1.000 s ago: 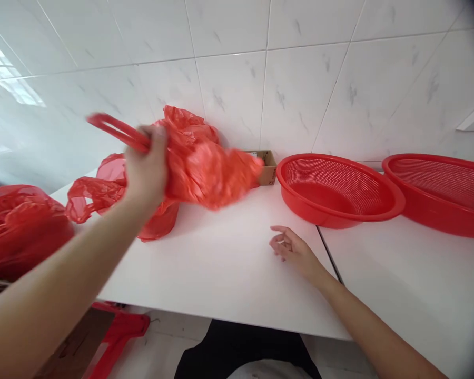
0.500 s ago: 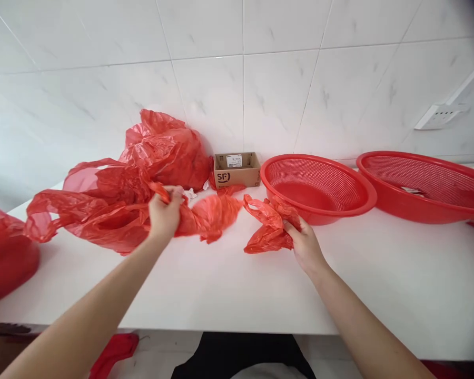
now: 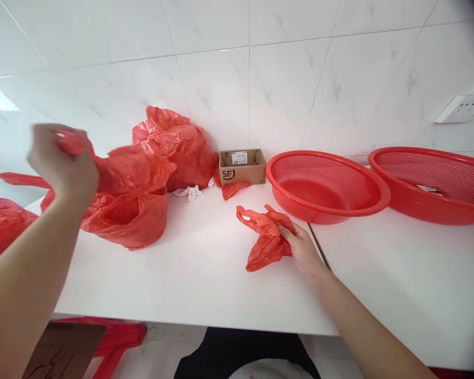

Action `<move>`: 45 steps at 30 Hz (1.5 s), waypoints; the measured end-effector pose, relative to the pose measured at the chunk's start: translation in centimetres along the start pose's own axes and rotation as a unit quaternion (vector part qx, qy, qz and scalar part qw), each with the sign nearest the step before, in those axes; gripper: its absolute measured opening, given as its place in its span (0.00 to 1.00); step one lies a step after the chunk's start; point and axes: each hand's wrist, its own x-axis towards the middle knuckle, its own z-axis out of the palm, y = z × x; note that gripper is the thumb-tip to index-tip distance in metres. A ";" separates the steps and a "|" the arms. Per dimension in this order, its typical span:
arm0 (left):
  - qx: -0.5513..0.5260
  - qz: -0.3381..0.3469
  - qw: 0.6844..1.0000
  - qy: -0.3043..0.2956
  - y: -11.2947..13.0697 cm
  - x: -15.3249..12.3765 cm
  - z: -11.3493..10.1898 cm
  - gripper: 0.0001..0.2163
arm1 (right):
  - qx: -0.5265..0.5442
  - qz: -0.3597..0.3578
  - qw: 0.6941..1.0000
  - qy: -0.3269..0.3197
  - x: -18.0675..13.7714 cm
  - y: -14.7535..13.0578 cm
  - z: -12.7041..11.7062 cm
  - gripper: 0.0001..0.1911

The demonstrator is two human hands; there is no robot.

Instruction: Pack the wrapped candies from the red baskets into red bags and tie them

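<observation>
My left hand (image 3: pixel 65 160) is raised at the left, blurred by motion, its fingers closed round a red plastic bag (image 3: pixel 136 168) that trails off to the right. Below that bag, an opened red plastic bag (image 3: pixel 142 226) stands on the white table (image 3: pixel 205 284). My right hand (image 3: pixel 302 247) pinches a smaller crumpled red plastic bag (image 3: pixel 266 237) by its right side, low over the table's middle. One of its handle loops points up and left.
A full red bag (image 3: pixel 181 152) leans by the wall, with white crumpled scraps (image 3: pixel 189 192) before it. Right of it stand a small cardboard box (image 3: pixel 243 173), a red plastic basket (image 3: pixel 327 213) and a larger red basket (image 3: pixel 438 208). Another red bag (image 3: pixel 2 226) sits far left.
My left hand has swung up and left, pulling its red bag off the table's middle. My right hand stays nearly in place with the small bag.
</observation>
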 end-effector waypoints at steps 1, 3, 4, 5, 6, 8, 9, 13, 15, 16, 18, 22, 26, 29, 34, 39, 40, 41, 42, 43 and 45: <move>0.049 -0.015 0.998 -0.032 -1.2 -0.4 0.4 0.16 | -0.005 -0.002 1.000 -0.005 -0.1 0.0 0.1 0.24; 0.127 -0.049 0.983 -0.120 -3.2 -1.4 1.1 0.14 | -0.014 -0.003 1.000 -0.015 -0.2 -0.2 0.3 0.25; 0.150 -0.063 0.972 -0.171 -4.1 -1.8 1.4 0.14 | -0.018 -0.004 1.000 -0.018 -0.2 -0.2 0.4 0.25; 0.170 -0.075 0.958 -0.217 -4.7 -2.2 1.7 0.14 | -0.021 -0.004 1.000 -0.020 -0.2 -0.2 0.5 0.25; 0.187 -0.085 0.945 -0.253 -5.3 -2.6 1.9 0.14 | -0.025 -0.003 0.999 -0.020 -0.2 -0.2 0.5 0.26; 0.215 -0.094 0.928 -0.288 -5.8 -2.8 2.3 0.13 | -0.032 -0.001 0.999 -0.016 -0.2 -0.1 0.5 0.25; 0.226 -0.093 0.925 -0.292 -5.9 -2.5 2.4 0.13 | -0.035 -0.002 0.999 -0.013 -0.2 0.1 0.5 0.25; 0.234 -0.090 0.924 -0.289 -4.5 -0.1 2.0 0.20 | -0.031 -0.008 0.999 -0.004 0.0 0.7 0.1 0.25; 0.226 -0.084 0.927 -0.288 -2.5 0.6 1.2 0.32 | -0.024 -0.007 1.000 0.010 0.2 1.0 -0.1 0.25; 0.223 -0.071 0.932 -0.278 -1.0 0.3 0.7 0.37 | -0.021 -0.005 1.000 0.016 0.3 1.1 -0.2 0.25; 0.211 0.010 0.952 -0.222 2.4 -2.0 -0.1 0.39 | -0.015 -0.004 1.000 0.024 0.3 1.2 -0.3 0.25; 0.026 0.138 0.958 -0.249 9.0 -12.3 0.3 0.19 | -0.026 -0.041 0.999 0.024 -0.1 0.9 0.1 0.22; -0.182 -0.049 0.820 -0.540 11.4 -23.6 3.4 0.23 | -0.098 -0.115 0.988 -0.015 -1.2 0.3 1.0 0.17; -0.294 -0.194 0.798 -0.489 10.4 -27.8 5.1 0.11 | -0.118 -0.143 0.981 -0.062 -1.6 -0.2 1.1 0.13; -0.335 -0.294 0.834 -0.325 5.3 -27.2 2.9 0.10 | -0.055 -0.138 0.987 0.053 -0.9 -1.1 -0.4 0.09; -0.393 -0.392 0.803 -0.217 1.3 -25.4 -2.4 0.12 | 0.074 -0.109 0.989 0.072 -0.4 -1.4 -0.8 0.11; -0.408 -0.414 0.789 -0.201 1.0 -25.4 -3.2 0.14 | 0.096 -0.093 0.988 0.072 -0.4 -1.3 -0.7 0.11; -0.419 -0.433 0.775 -0.192 0.8 -25.5 -3.9 0.15 | 0.113 -0.074 0.988 0.074 -0.3 -1.3 -0.7 0.12; -0.422 -0.448 0.763 -0.199 0.7 -25.8 -4.4 0.15 | 0.124 -0.056 0.987 0.080 -0.2 -1.2 -0.7 0.12; -0.418 -0.458 0.754 -0.219 0.8 -26.1 -4.7 0.15 | 0.129 -0.040 0.987 0.088 -0.1 -1.1 -0.8 0.12; -0.388 -0.457 0.749 -0.283 1.5 -26.9 -5.2 0.14 | 0.124 -0.022 0.986 0.109 0.2 -0.8 -1.1 0.12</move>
